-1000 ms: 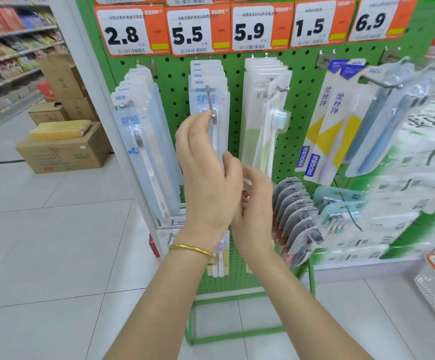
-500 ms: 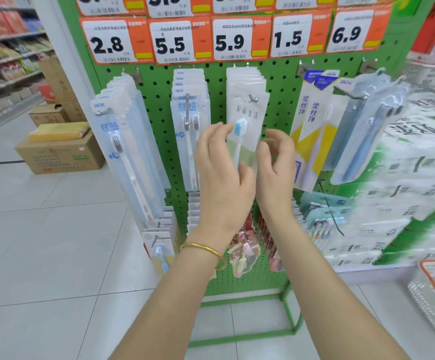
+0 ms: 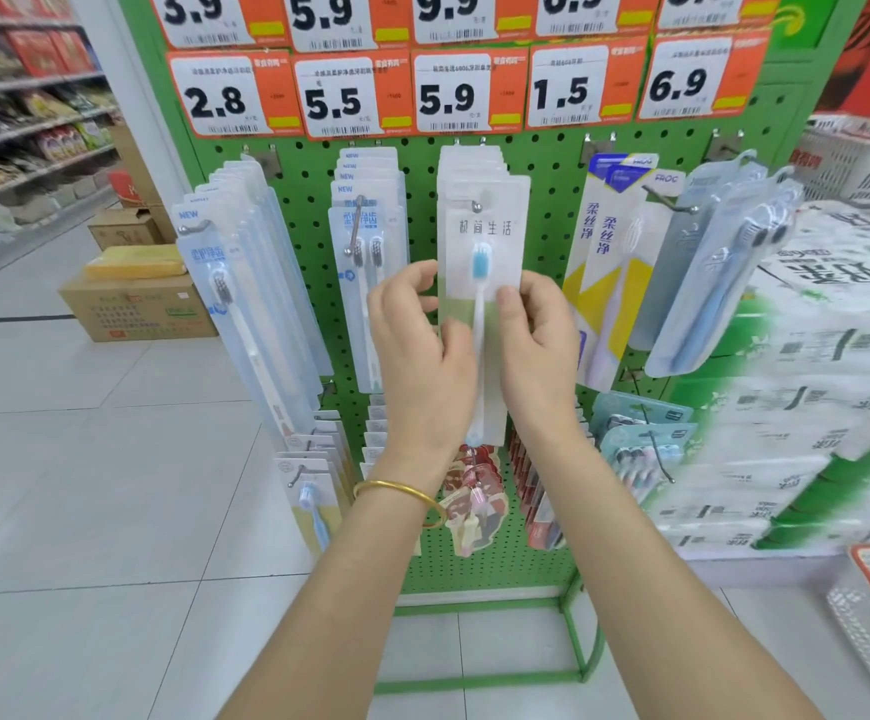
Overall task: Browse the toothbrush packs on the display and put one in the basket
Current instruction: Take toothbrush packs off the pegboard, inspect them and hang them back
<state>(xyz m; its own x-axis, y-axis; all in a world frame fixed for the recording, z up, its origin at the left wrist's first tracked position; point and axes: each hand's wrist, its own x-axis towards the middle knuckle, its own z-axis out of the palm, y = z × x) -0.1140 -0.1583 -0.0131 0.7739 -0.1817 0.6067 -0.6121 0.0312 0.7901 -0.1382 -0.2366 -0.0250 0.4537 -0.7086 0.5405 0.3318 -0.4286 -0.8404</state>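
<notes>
At the middle hook of the green perforated-metal display stand (image 3: 552,163), under the orange-and-white 5.9 price tag (image 3: 453,98), hangs the frosted white toothbrush pack (image 3: 482,236) with a blue-bristled brush inside. It is the frontmost of its stack, and the hook tip pokes through its top hole. You hold it from both sides. Your left hand (image 3: 422,350) curls its fingers at the pack's left edge with the thumb over the lower front. Your right hand (image 3: 537,345) pinches the right edge, thumb flat on the front and fingers tucked behind. A gold bangle (image 3: 402,492) circles your left wrist. Neighbouring hooks carry clear twin-brush packs (image 3: 365,262) to the left and blue-and-yellow carded packs (image 3: 599,283) to the right. The stand rests on pale glossy floor tiles (image 3: 85,485). Well to the left, brown cardboard boxes (image 3: 137,311) sit on the tiles before grocery shelves (image 3: 22,127). To the right, white-and-green wrapped paper packs (image 3: 812,366) are stacked. At the lower right corner shows a white mesh plastic basket (image 3: 859,631) with an orange rim, well apart from the pack. Only its corner is visible, so you cannot tell what it contains.
</notes>
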